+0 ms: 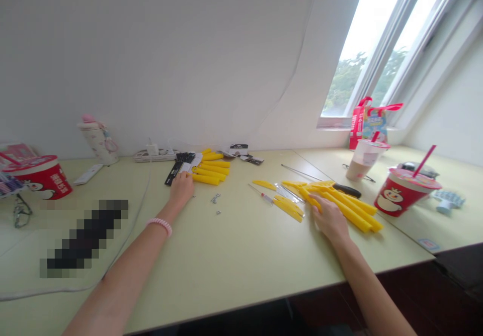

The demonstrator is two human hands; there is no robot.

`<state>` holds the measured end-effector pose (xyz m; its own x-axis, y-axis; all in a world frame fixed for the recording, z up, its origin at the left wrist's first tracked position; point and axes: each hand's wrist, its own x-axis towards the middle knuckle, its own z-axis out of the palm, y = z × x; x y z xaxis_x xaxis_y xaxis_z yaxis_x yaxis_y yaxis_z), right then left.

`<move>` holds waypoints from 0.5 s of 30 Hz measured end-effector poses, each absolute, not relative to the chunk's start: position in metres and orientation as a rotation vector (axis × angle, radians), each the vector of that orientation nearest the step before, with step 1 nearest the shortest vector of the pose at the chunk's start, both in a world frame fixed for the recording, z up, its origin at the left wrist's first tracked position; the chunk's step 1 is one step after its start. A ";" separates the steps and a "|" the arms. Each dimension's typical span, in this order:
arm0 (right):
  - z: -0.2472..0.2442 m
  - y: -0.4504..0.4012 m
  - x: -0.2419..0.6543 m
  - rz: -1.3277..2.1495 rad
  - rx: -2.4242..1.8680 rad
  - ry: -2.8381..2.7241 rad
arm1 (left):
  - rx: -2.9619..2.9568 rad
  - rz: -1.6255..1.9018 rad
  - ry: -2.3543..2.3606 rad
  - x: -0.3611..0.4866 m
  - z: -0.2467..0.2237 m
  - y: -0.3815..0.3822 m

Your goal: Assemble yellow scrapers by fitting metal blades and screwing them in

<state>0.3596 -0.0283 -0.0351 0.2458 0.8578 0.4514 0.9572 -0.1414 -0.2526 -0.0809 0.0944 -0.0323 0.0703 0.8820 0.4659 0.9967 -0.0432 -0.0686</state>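
On the left, my left hand (181,189) has its fingers bent together over the near end of some black-and-white packaging cards (174,171). Several yellow plastic strips (211,171) fan out beside those fingertips; what they pinch, if anything, is hidden. My right hand (331,220) is closed over the end of a yellow plastic piece (312,199) at the edge of a pile of long yellow pieces (352,211). Left of it lie a small screwdriver with a clear red-tipped handle (267,198) and a flat yellow piece (289,208). Small screws (215,198) are scattered between my hands.
A black-handled screwdriver (347,191) lies behind the right pile. Red cups (402,195) stand at both sides, with a milky drink cup (364,160) at right. A bottle (98,140), power strip (156,155) and white cable (132,235) are at left.
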 end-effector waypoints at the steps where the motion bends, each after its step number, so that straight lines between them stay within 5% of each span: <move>1: -0.034 -0.029 0.359 -0.281 -2.023 -1.630 | -1.999 -0.444 -1.869 -0.082 -0.033 0.093; 7: -0.018 -0.032 0.337 -0.285 -1.674 -1.453 | -2.054 -0.842 -1.856 -0.075 -0.028 0.076; 15: 0.001 -0.046 0.220 0.121 -1.143 -1.757 | -2.589 -2.131 -1.651 0.009 -0.002 0.018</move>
<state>0.2199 -0.0457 0.0011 -0.0582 0.7355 0.6750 0.6356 0.5487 -0.5431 0.0088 0.0178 -0.0015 0.0493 0.8793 0.4738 0.2388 -0.4710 0.8492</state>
